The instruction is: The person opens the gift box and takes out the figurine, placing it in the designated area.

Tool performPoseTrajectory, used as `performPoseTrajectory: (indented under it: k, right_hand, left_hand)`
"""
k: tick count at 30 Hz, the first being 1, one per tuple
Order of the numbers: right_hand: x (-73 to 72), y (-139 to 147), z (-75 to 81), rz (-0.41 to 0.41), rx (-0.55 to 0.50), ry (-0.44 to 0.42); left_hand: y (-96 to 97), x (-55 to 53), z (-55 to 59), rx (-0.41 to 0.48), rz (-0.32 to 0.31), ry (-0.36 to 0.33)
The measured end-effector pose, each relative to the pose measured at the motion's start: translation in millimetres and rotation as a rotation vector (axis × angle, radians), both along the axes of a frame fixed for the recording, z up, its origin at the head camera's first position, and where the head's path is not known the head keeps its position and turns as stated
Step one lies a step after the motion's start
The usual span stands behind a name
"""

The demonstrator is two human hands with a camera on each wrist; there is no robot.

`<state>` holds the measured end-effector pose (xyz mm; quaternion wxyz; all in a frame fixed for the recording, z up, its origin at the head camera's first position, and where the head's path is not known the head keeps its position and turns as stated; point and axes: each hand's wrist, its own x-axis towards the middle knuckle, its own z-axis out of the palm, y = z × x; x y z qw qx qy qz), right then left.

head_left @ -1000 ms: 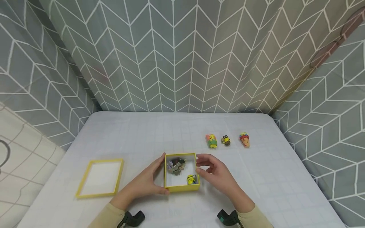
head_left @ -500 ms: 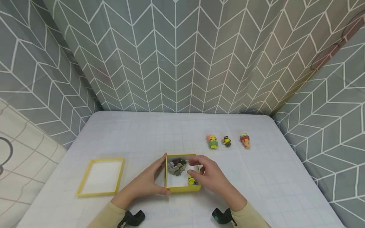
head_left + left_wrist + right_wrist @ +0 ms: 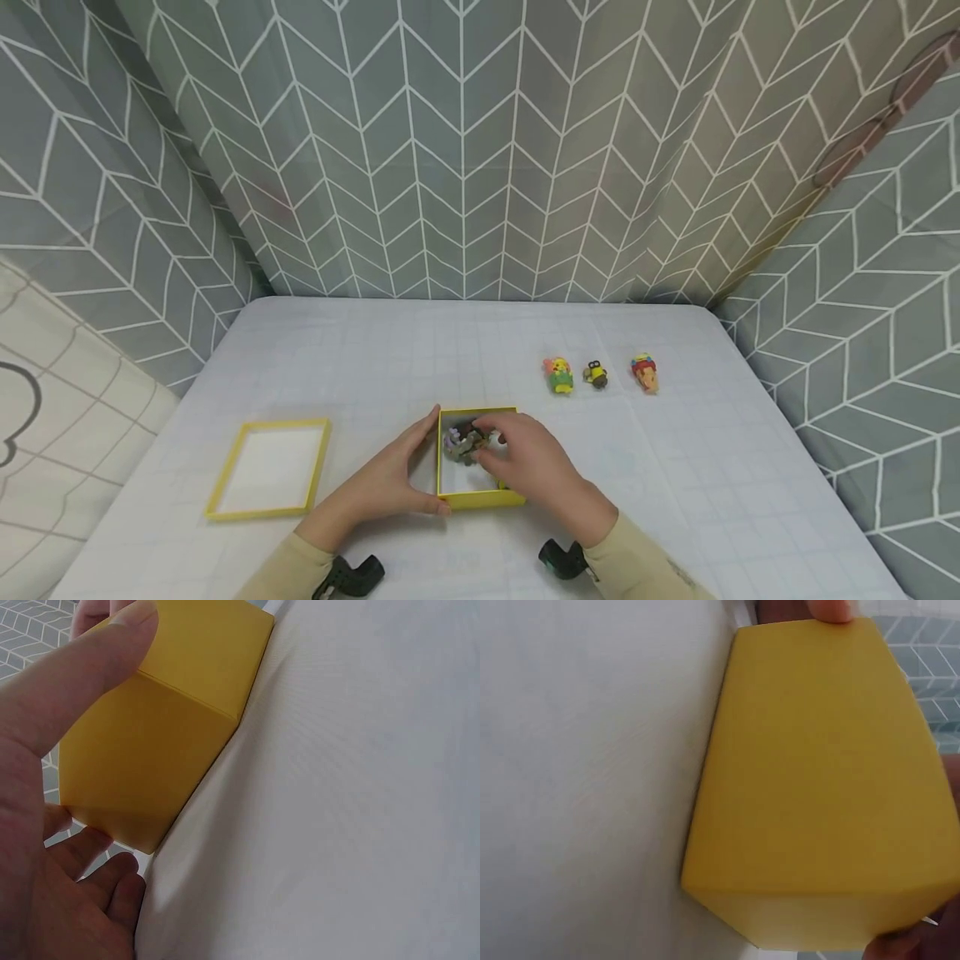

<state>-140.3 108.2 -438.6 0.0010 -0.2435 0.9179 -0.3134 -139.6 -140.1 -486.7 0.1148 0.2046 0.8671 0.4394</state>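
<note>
A shallow yellow box (image 3: pixel 483 500) with a white inside stands uncovered on the table. My left hand (image 3: pixel 386 482) grips its left side, thumb at the front corner and fingers along the far side; the left wrist view shows the thumb on the yellow wall (image 3: pixel 142 757). Inside, toward the back left, lies a clump of small grey and dark figurines (image 3: pixel 459 444). My right hand (image 3: pixel 536 467) reaches over the box's right wall, thumb and fingertips spread about the clump's right side. It mostly covers a yellow figurine in the front right corner. In the right wrist view, the box wall (image 3: pixel 817 765) hides the fingertips.
A yellow-rimmed lid (image 3: pixel 268 468) with a white inside lies left of the box. Beyond the box to the right are a green-and-yellow figurine (image 3: pixel 559 377), a small yellow-and-brown figurine (image 3: pixel 596 375) and a red-and-tan figurine (image 3: pixel 644 373). Patterned curtains (image 3: pixel 480 150) surround the white table (image 3: pixel 360 350).
My right hand has moved left from the box's right edge, over the wall and in to the grey figurines. The left hand keeps its hold on the box.
</note>
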Motion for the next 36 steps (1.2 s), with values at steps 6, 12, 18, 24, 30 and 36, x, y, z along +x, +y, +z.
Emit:
performPoseTrajectory:
  k: [6, 12, 18, 24, 30, 36]
  right_hand:
    - [-1.5, -8.9, -3.8, -0.041, 0.095, 0.013]
    - [-2.8, -14.8, -1.6, -0.068, 0.187, 0.098]
    - [-3.8, -19.4, -1.3, -0.086, 0.275, 0.141]
    - [-5.7, -25.1, 0.8, -0.101, 0.392, 0.17]
    - [-4.9, -30.3, 1.9, -0.111, 0.526, 0.274]
    - [-8.0, -32.6, -1.5, -0.102, 0.528, 0.298]
  left_hand:
    - [-0.7, 2.0, -0.9, -0.011, -0.004, -0.001]
    - [-2.0, 0.6, 0.1, -0.006, -0.002, 0.019]
    - [-2.1, -0.9, 0.3, -0.011, -0.006, 0.004]
    - [-2.7, -1.0, -1.2, -0.019, 0.003, 0.021]
    - [-1.5, -0.7, -1.0, -0.005, 0.008, 0.007]
    - [-0.1, -1.0, -1.4, 0.009, 0.007, 0.007]
